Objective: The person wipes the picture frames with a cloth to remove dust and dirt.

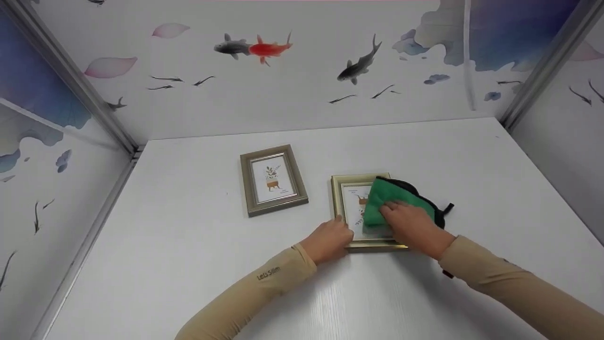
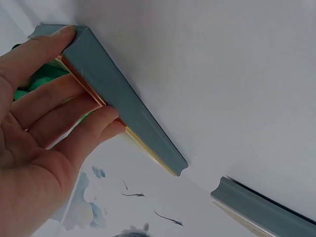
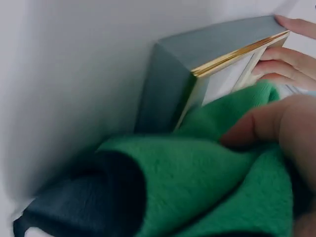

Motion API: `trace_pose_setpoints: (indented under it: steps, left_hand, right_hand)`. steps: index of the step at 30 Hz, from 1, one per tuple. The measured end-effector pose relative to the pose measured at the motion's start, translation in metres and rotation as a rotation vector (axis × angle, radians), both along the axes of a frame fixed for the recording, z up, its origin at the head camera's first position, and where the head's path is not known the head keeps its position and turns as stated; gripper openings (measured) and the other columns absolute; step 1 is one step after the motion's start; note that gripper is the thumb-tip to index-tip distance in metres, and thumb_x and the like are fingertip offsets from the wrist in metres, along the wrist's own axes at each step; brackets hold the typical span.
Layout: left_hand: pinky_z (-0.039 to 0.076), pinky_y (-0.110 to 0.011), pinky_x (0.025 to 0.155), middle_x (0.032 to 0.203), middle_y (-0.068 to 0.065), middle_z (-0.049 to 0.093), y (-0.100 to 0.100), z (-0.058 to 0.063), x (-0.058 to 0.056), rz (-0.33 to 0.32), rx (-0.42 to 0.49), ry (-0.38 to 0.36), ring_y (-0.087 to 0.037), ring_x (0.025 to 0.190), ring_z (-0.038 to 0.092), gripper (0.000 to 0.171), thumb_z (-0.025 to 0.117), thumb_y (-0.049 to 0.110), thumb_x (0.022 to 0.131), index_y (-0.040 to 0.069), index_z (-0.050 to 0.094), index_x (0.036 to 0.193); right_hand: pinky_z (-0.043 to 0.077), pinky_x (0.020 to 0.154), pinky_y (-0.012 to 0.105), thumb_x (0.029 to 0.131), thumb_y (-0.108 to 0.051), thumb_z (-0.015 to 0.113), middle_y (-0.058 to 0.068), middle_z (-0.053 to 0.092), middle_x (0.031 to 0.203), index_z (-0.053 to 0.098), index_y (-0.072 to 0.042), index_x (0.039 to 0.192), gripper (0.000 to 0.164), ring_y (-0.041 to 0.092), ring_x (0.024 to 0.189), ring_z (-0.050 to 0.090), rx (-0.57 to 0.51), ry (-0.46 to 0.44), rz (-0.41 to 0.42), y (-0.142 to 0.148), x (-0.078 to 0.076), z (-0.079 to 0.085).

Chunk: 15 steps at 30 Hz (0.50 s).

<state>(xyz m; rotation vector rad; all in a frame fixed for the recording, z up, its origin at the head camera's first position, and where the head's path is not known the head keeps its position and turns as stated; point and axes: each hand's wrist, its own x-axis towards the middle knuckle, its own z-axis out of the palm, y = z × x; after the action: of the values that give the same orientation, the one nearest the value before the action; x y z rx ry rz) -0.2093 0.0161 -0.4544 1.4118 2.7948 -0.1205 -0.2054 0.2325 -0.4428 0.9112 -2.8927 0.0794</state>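
Observation:
A gold picture frame [image 1: 336, 196] with a plant print lies face up on the white table. My left hand [image 1: 328, 241] grips its lower left corner; in the left wrist view the thumb lies at the corner and the fingers rest along the rim of the frame [image 2: 116, 84]. My right hand [image 1: 415, 229] holds a green cloth [image 1: 388, 191] with black edging against the right half of the picture, hiding that part. Bunched folds of the cloth [image 3: 197, 173] show under the right thumb in the right wrist view.
A second, duller picture frame [image 1: 247, 186] with a similar print lies to the left, slightly turned. The white table [image 1: 179, 245] is bordered by walls [image 1: 283, 104] painted with fish and petals. A black loop [image 1: 448, 208] sticks out from the cloth's right side.

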Motion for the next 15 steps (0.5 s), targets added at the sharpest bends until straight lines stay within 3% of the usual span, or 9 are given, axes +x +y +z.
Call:
trace_pose_setpoints:
  steps: [5, 9, 15]
  left_hand:
    - [0.054, -0.029, 0.069, 0.098, -0.012, 0.069, -0.002, -0.004, 0.001, -0.037, 0.031, 0.041, -0.022, 0.088, 0.063, 0.009, 0.068, 0.011, 0.089, 0.005, 0.074, 0.092]
    - [0.054, -0.03, 0.07, 0.095, -0.012, 0.069, -0.002, -0.004, 0.001, -0.052, 0.045, 0.031, -0.022, 0.086, 0.064, 0.008, 0.067, 0.005, 0.088, 0.004, 0.074, 0.09]
    - [0.053, -0.026, 0.065, 0.082, -0.005, 0.07, -0.001, -0.001, 0.002, -0.055, 0.034, 0.02, -0.012, 0.068, 0.059, 0.008, 0.067, 0.004, 0.087, 0.007, 0.074, 0.086]
  right_hand:
    - [0.052, 0.057, 0.043, 0.089, -0.002, 0.065, 0.016, 0.053, 0.075, 0.055, 0.006, 0.088, 0.013, 0.031, 0.069, 0.058, 0.027, -0.069, -0.164, -0.019, -0.028, 0.004]
    - [0.051, 0.057, 0.048, 0.092, -0.006, 0.059, 0.015, 0.053, 0.069, 0.055, 0.006, 0.084, 0.014, 0.031, 0.066, 0.058, -0.002, -0.142, -0.28, -0.034, -0.049, 0.008]
    - [0.05, 0.055, 0.048, 0.093, -0.007, 0.055, 0.013, 0.052, 0.065, 0.055, 0.001, 0.076, 0.018, 0.028, 0.06, 0.056, -0.057, -0.15, -0.327, -0.052, -0.066, 0.007]
